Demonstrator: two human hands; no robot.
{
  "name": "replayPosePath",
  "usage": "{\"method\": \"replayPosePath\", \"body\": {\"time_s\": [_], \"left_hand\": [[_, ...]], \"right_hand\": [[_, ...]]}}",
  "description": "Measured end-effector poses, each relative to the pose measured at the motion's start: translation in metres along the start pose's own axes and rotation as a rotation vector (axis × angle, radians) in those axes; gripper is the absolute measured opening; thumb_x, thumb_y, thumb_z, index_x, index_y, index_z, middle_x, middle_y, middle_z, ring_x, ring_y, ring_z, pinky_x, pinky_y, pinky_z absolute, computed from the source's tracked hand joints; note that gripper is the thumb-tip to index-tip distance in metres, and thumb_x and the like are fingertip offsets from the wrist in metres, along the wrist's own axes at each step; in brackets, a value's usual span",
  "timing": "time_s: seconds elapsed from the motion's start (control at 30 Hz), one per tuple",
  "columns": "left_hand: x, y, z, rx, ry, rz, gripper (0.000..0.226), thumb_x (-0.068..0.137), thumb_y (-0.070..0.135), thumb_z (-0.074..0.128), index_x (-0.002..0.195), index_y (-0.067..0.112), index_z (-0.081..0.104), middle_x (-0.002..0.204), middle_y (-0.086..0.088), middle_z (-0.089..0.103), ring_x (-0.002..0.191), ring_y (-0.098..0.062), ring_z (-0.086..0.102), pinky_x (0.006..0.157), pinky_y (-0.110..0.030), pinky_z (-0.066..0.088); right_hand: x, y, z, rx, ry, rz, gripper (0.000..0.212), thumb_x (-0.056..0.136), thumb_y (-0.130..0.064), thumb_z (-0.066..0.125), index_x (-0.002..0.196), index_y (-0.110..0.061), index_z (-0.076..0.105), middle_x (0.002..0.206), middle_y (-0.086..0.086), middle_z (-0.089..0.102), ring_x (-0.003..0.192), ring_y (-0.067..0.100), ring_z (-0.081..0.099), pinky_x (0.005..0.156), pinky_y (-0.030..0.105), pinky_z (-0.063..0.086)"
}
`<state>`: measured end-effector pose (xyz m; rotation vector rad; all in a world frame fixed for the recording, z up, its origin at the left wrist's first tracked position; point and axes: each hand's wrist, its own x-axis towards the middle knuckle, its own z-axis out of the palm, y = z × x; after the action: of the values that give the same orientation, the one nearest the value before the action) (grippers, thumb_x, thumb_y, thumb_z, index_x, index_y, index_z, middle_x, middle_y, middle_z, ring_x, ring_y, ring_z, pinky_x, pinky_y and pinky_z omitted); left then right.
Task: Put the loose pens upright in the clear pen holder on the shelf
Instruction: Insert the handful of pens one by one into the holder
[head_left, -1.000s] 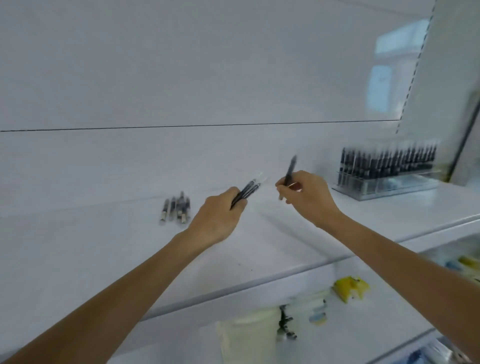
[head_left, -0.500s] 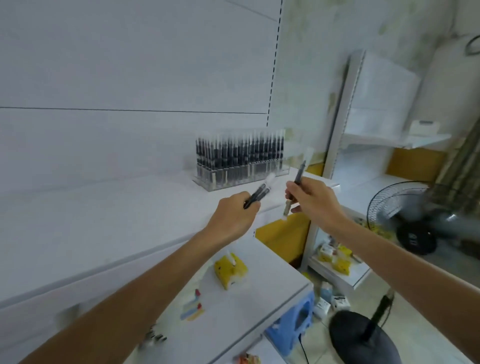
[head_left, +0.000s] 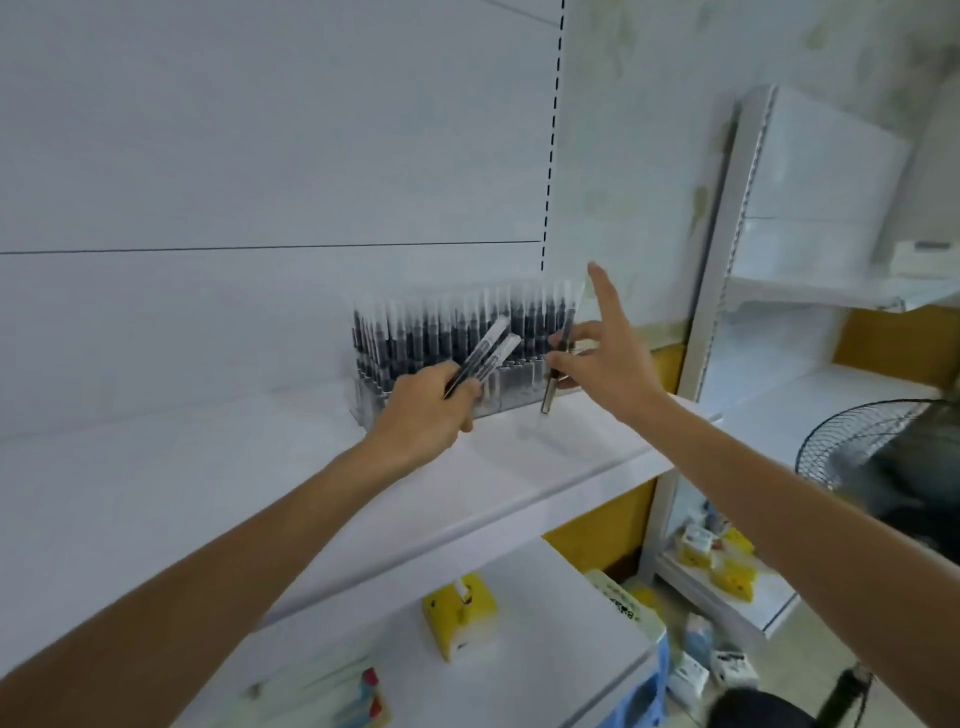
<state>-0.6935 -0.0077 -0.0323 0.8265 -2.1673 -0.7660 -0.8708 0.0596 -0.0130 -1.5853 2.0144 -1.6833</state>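
Right hand (head_left: 605, 364) pinches one pen (head_left: 558, 366) upright before the pen holder (head_left: 457, 353).

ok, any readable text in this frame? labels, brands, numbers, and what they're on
None can be read.
White box with dark print, below the shelf: characters too blurred to make out.
Yellow cartons: no legible print.
Pens in the clear pen holder: no markings resolve.
Pens in the left hand and the pen in the right hand: motion-blurred, nothing legible.

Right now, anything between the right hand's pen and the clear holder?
Head view: nothing. The single pen in the right hand overlaps the clear pen holder's right front; contact unclear.
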Motion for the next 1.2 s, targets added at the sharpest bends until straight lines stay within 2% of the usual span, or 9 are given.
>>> {"method": "replayPosePath", "body": {"time_s": [0.07, 0.2, 0.27, 0.5, 0.67, 0.83, 1.0, 1.1, 1.2], "left_hand": [[0.013, -0.002, -0.003, 0.010, 0.015, -0.008, 0.023, 0.098, 0.023, 0.043, 0.085, 0.009, 0.057, 0.063, 0.001, 0.062, 0.035, 0.001, 0.046, 0.040, -0.010, 0.037], [0.024, -0.008, -0.001, 0.053, 0.046, -0.016, 0.027, 0.098, 0.022, 0.043, 0.089, 0.003, 0.059, 0.061, 0.002, 0.062, 0.037, -0.002, 0.049, 0.043, -0.011, 0.040], [0.025, -0.011, 0.001, 0.056, 0.093, -0.026, 0.028, 0.097, 0.021, 0.044, 0.087, 0.000, 0.058, 0.058, 0.002, 0.060, 0.038, -0.001, 0.048, 0.043, -0.011, 0.038], [0.020, -0.009, 0.017, -0.066, 0.226, -0.201, 0.026, 0.095, 0.021, 0.050, 0.081, 0.002, 0.061, 0.051, 0.002, 0.052, 0.034, -0.003, 0.040, 0.037, -0.011, 0.030], [0.012, -0.006, 0.035, -0.048, 0.336, -0.255, 0.028, 0.095, 0.021, 0.049, 0.083, -0.001, 0.061, 0.049, 0.005, 0.050, 0.036, -0.001, 0.040, 0.038, -0.011, 0.032], [0.000, -0.003, 0.052, 0.031, 0.393, -0.321, 0.026, 0.094, 0.025, 0.050, 0.084, 0.005, 0.064, 0.050, 0.007, 0.052, 0.038, -0.001, 0.042, 0.043, -0.010, 0.034], [0.000, 0.003, 0.060, 0.050, 0.493, -0.322, 0.028, 0.095, 0.023, 0.048, 0.071, 0.018, 0.060, 0.050, 0.005, 0.053, 0.039, -0.002, 0.043, 0.045, -0.011, 0.035], [0.001, 0.003, 0.064, 0.024, 0.521, -0.337, 0.029, 0.096, 0.023, 0.047, 0.072, 0.014, 0.061, 0.051, 0.004, 0.053, 0.039, -0.004, 0.042, 0.044, -0.014, 0.034], [0.002, 0.003, 0.065, 0.008, 0.534, -0.348, 0.028, 0.096, 0.022, 0.047, 0.076, 0.009, 0.061, 0.050, 0.004, 0.052, 0.039, -0.006, 0.042, 0.044, -0.015, 0.033]], "right_hand": [[0.022, 0.001, 0.006, -0.018, 0.006, -0.064, 0.092, 0.081, -0.004, 0.071, 0.148, -0.036, 0.016, 0.087, 0.004, 0.065, 0.056, 0.014, 0.060, 0.046, 0.011, 0.045], [0.053, 0.016, 0.023, 0.007, 0.032, -0.138, 0.085, 0.080, -0.008, 0.072, 0.145, -0.033, 0.024, 0.086, 0.007, 0.067, 0.067, 0.024, 0.067, 0.071, 0.040, 0.058], [0.063, 0.020, 0.031, 0.065, 0.066, -0.210, 0.084, 0.081, -0.008, 0.071, 0.145, -0.031, 0.022, 0.085, 0.006, 0.067, 0.071, 0.023, 0.068, 0.075, 0.044, 0.057], [0.084, 0.028, 0.047, 0.085, -0.121, -0.437, 0.082, 0.086, -0.005, 0.064, 0.148, -0.029, 0.016, 0.090, 0.007, 0.063, 0.067, 0.021, 0.066, 0.070, 0.040, 0.058], [0.090, 0.034, 0.046, 0.060, -0.195, -0.564, 0.080, 0.088, -0.005, 0.063, 0.148, -0.026, 0.015, 0.090, 0.005, 0.060, 0.067, 0.022, 0.065, 0.067, 0.031, 0.056], [0.088, 0.042, 0.050, -0.106, -0.417, -0.565, 0.083, 0.087, -0.007, 0.064, 0.149, -0.025, 0.012, 0.077, 0.020, 0.059, 0.060, 0.031, 0.058, 0.063, 0.047, 0.055], [0.083, 0.046, 0.053, -0.215, -0.330, -0.574, 0.072, 0.094, -0.025, 0.055, 0.150, -0.031, 0.009, 0.067, 0.001, 0.048, 0.055, 0.016, 0.049, 0.049, 0.032, 0.044], [0.078, 0.047, 0.054, -0.224, -0.296, -0.574, 0.070, 0.095, -0.017, 0.048, 0.150, -0.031, 0.006, 0.064, -0.006, 0.039, 0.052, 0.011, 0.041, 0.045, 0.027, 0.034], [0.075, 0.046, 0.052, -0.357, -0.270, -0.621, 0.068, 0.094, -0.016, 0.044, 0.150, -0.029, 0.008, 0.069, -0.004, 0.043, 0.075, 0.020, 0.055, 0.056, 0.029, 0.038]]}}
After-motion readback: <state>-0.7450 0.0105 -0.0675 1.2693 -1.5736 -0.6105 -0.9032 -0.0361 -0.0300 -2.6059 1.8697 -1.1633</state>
